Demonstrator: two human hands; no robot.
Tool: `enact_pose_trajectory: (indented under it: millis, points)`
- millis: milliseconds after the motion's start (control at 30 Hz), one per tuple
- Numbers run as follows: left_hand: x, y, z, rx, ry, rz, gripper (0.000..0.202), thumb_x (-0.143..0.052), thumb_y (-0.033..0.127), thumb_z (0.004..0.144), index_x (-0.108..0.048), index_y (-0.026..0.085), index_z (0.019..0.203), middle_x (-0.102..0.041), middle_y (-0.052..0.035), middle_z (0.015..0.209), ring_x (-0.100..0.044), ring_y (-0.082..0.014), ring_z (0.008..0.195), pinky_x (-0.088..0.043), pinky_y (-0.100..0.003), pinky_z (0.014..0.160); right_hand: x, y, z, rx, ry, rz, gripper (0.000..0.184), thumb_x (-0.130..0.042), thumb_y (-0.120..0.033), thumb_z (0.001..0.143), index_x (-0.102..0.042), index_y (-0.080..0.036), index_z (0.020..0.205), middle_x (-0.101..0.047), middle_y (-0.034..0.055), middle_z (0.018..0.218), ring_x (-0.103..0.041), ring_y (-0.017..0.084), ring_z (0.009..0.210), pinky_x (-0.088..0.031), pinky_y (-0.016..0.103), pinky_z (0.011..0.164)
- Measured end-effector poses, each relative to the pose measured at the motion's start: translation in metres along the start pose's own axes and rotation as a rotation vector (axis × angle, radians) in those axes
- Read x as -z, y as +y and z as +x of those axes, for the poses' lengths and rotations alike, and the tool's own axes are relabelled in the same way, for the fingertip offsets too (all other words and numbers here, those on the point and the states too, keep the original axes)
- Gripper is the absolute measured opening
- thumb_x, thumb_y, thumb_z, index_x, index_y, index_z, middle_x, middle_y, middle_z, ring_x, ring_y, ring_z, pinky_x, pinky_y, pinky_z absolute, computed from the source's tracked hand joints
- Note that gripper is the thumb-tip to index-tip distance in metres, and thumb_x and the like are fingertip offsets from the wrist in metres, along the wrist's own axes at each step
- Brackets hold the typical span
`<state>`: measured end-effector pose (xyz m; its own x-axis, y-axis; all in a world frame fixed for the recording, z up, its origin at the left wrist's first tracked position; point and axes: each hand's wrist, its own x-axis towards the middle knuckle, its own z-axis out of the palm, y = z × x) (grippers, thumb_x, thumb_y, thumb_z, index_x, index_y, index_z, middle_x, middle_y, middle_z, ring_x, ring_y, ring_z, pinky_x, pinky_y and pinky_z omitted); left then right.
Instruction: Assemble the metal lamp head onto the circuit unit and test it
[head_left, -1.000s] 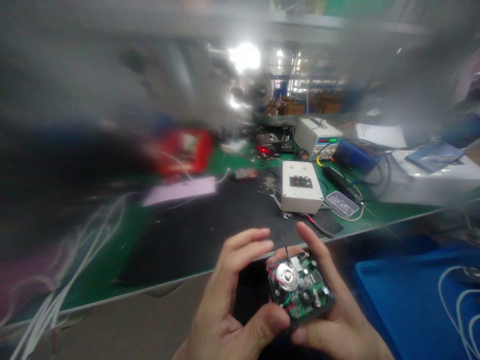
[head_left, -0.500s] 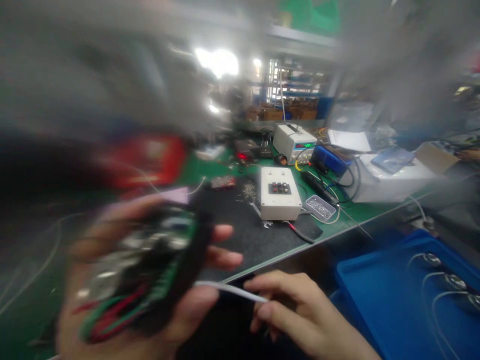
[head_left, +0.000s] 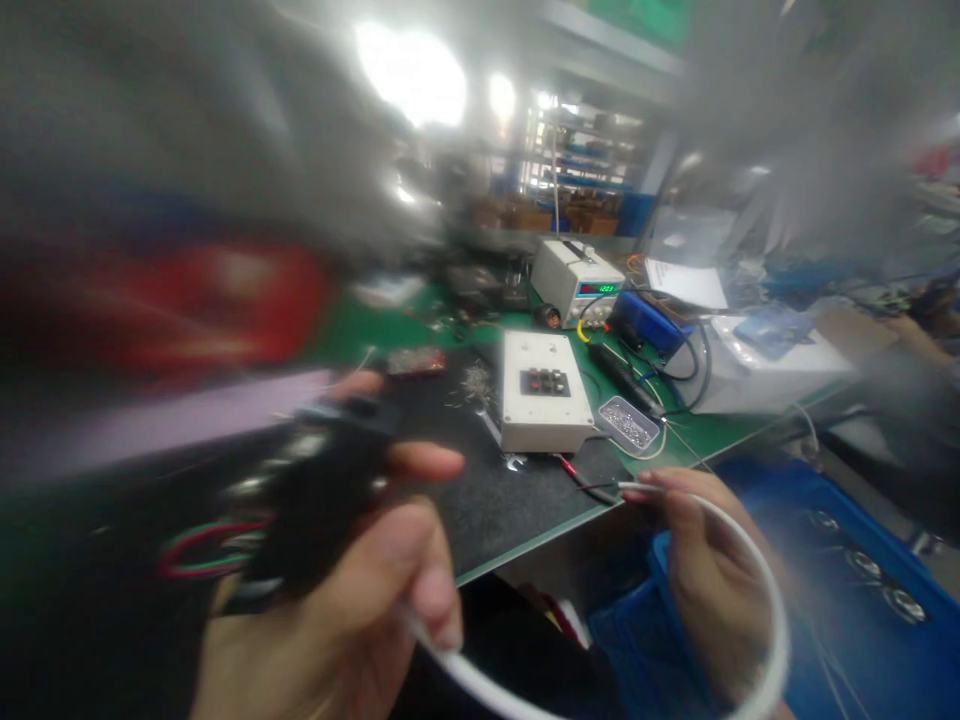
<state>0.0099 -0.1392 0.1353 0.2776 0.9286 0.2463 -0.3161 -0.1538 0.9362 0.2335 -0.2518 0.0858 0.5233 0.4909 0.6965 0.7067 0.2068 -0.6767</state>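
Note:
My left hand (head_left: 360, 600) grips a black housing with a circuit board (head_left: 315, 500) in it; red and green wires hang from its left side. The picture is blurred there. A white cable (head_left: 765, 590) curves from under my left thumb round to my right hand (head_left: 705, 570), which pinches its far end near the bench edge. Both hands are in front of the black mat (head_left: 495, 500) on the green bench.
On the bench stand a white box with buttons (head_left: 544, 405), a small tray of screws (head_left: 628, 422), a power supply with a lit display (head_left: 577, 280) and a blue device (head_left: 649, 325). A blue bin (head_left: 862, 560) with cabled parts sits lower right. Another person's arm (head_left: 919, 335) is at the far right.
The board went from both hands into my left hand and swung left. My right hand took the white cable and drew it out to the right into a loop. The view turned left.

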Motion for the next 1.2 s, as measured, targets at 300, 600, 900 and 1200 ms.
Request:
enact_pose_trajectory:
  millis: [300,600,900,1200]
  points:
    - [-0.035,-0.041,0.008,0.118,-0.134,-0.016,0.066,-0.086,0.021,0.085,-0.051,0.027,0.14,-0.077,-0.0044,0.104,-0.077,-0.0194,0.092,-0.064,-0.021,0.087,-0.033,-0.016,-0.006,-0.179,0.258,0.319,0.012,-0.062,-0.023,0.106,-0.072,-0.016,0.104,-0.07,0.0067,0.099,-0.073,0.017,0.078,-0.065,0.029,0.067]
    - [-0.047,-0.041,0.007,0.01,-0.089,0.105,0.066,-0.085,0.02,0.085,-0.051,0.028,0.141,-0.075,-0.0019,0.103,-0.076,-0.0168,0.087,-0.064,-0.021,0.087,-0.033,-0.019,-0.002,-0.177,0.165,0.292,0.012,-0.061,-0.022,0.105,-0.072,-0.018,0.111,-0.07,0.0075,0.106,-0.074,0.018,0.084,-0.065,0.028,0.075]
    - [-0.048,-0.048,0.007,0.062,-0.057,0.111,0.068,-0.086,0.024,0.084,-0.05,0.027,0.142,-0.073,-0.0038,0.109,-0.076,-0.0205,0.09,-0.065,-0.031,0.091,-0.03,-0.024,0.015,-0.389,-0.278,0.325,0.007,-0.073,-0.019,0.098,-0.075,-0.022,0.105,-0.075,0.0024,0.099,-0.076,0.013,0.089,-0.063,0.014,0.083]
    - [-0.045,-0.05,0.011,0.027,-0.069,0.217,0.067,-0.085,0.025,0.084,-0.051,0.028,0.142,-0.072,-0.0028,0.111,-0.075,-0.0207,0.091,-0.064,-0.033,0.093,-0.025,-0.011,0.018,-0.423,-0.439,0.294,0.007,-0.074,-0.027,0.099,-0.075,-0.025,0.105,-0.074,0.0014,0.104,-0.074,0.014,0.09,-0.062,0.016,0.081]
